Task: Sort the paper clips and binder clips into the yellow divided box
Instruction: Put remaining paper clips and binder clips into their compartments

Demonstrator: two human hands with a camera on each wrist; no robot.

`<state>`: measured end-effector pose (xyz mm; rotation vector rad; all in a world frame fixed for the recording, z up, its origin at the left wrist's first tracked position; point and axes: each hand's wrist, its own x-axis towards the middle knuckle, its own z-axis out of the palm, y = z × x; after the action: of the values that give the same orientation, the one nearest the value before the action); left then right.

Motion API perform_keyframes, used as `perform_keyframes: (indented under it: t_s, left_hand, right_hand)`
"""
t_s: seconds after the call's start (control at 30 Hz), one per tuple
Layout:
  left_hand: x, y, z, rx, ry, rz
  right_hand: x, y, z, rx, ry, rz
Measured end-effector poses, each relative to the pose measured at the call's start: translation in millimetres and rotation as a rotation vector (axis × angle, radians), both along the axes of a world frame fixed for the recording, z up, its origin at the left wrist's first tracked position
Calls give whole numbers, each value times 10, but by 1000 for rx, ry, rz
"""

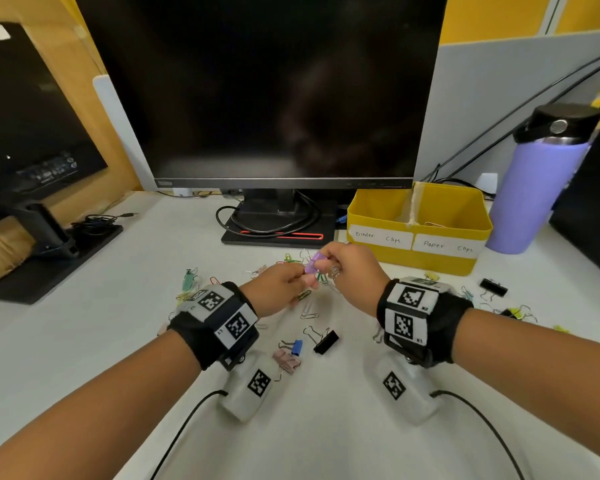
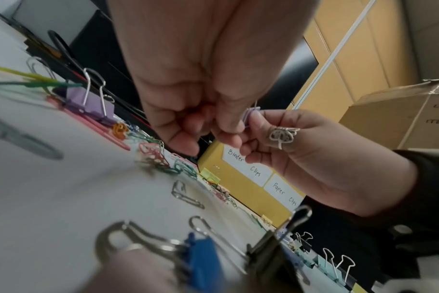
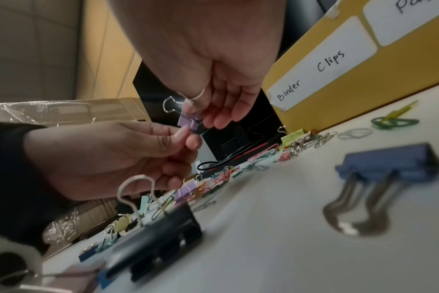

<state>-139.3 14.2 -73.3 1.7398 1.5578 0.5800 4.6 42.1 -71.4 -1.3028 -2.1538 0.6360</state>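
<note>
Head view: purple binder clip (image 1: 311,265) seemingly between both hands.

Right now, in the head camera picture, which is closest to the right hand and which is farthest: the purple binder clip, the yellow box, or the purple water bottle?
1. Purple binder clip: pinched between both hands, at the right hand fingertips.
2. Yellow divided box: just behind and to the right of that hand.
3. Purple water bottle: farthest, standing past the box on the right.
</note>
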Motion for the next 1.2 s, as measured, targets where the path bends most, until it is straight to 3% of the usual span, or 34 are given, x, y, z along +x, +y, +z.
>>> perform_keyframes:
  t_s: [0.2, 0.33, 0.43, 0.5, 0.63, 0.77, 0.9, 0.97, 1.1, 1.2]
  left_hand:
    - [-109, -8, 72, 107, 152, 52]
    - [-107, -24, 80, 98, 589, -35]
    - [-6, 11, 11, 50, 769, -40]
    - [46, 26, -9, -2, 859, -58]
    - [28, 29, -29, -38, 875, -116]
    - [22, -39, -62, -66, 939, -161]
    - [-102, -67, 85, -59, 745, -149]
    - [-295, -43, 143, -71, 514, -69]
    - [-591, -100, 167, -170, -119, 194]
    - [-721, -188, 139, -206, -359, 303]
  right_hand:
    - [53, 36, 110, 53, -69, -9]
    - [109, 46, 184, 19, -150, 17]
    - [228, 8, 301, -5, -146, 54]
    - [357, 5, 356, -23, -320, 131]
    - [657, -20, 338, -180, -792, 271]
    - [858, -41, 275, -236, -975, 301]
    - [899, 12, 330, -250, -977, 258]
    - [818, -1, 376, -176, -905, 240]
    - [407, -5, 375, -19, -792, 334]
    - [41, 56, 315, 29, -829, 414]
